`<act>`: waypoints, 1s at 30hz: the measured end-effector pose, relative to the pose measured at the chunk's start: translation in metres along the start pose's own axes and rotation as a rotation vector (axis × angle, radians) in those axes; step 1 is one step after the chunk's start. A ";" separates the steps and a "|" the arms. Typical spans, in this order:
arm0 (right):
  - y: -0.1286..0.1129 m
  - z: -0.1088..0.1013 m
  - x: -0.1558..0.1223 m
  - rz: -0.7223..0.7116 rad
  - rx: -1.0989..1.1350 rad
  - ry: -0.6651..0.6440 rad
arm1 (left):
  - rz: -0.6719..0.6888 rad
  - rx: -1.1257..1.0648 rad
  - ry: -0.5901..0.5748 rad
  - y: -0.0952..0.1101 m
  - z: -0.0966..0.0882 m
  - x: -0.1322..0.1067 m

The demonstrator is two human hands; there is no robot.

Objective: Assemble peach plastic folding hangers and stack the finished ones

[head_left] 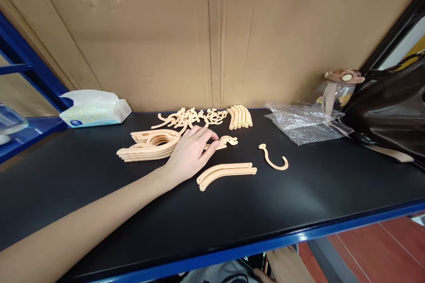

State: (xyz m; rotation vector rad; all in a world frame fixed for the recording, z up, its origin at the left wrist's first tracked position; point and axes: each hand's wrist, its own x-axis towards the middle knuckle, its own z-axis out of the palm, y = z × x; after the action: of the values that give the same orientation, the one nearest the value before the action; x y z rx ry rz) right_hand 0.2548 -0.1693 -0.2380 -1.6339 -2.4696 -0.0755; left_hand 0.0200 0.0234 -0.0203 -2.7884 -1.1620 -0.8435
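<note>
My left hand [191, 152] reaches over the dark tabletop, thumb and forefinger curved with a gap between them. Their tips are at a small beige piece with curled ends [229, 141], partly hidden by the fingers. Left of the hand lies a stack of flat, curved beige pieces [146, 152]. Two long, curved beige strips [227, 174] rest side by side nearer to me. Farther right is a single beige hook [278, 163]. Below the table edge, my right hand [288, 267] shows only in part, beside a black item with white lettering [257, 263]; its fingers are mostly hidden.
Along the back lie a pile of small beige hooks [189, 117] and a row of curved strips [239, 117]. A tissue pack [94, 108] stands back left. Clear plastic bags [295, 124], a drinking bottle [341, 88] and a black bag [392, 101] occupy the right. Cardboard [166, 35] backs the table.
</note>
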 end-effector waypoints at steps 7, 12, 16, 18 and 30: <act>-0.010 0.032 0.000 -0.055 -0.013 0.166 | -0.007 0.015 -0.001 -0.002 0.002 -0.001; -0.015 0.024 0.004 -0.020 -0.054 0.240 | 0.017 0.035 -0.001 -0.002 0.002 -0.001; -0.013 0.022 0.003 -0.040 -0.047 0.214 | 0.024 0.042 -0.002 -0.003 0.002 -0.001; -0.013 0.022 0.002 -0.011 -0.026 0.146 | 0.022 0.040 -0.003 -0.003 0.003 -0.001; -0.024 0.004 0.037 0.363 0.437 -0.420 | 0.023 0.051 -0.008 -0.002 0.003 -0.001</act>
State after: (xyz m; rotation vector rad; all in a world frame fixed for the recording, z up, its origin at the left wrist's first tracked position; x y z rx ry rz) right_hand 0.2184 -0.1441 -0.2340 -1.9945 -2.1674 0.8679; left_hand 0.0189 0.0247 -0.0236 -2.7619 -1.1330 -0.7897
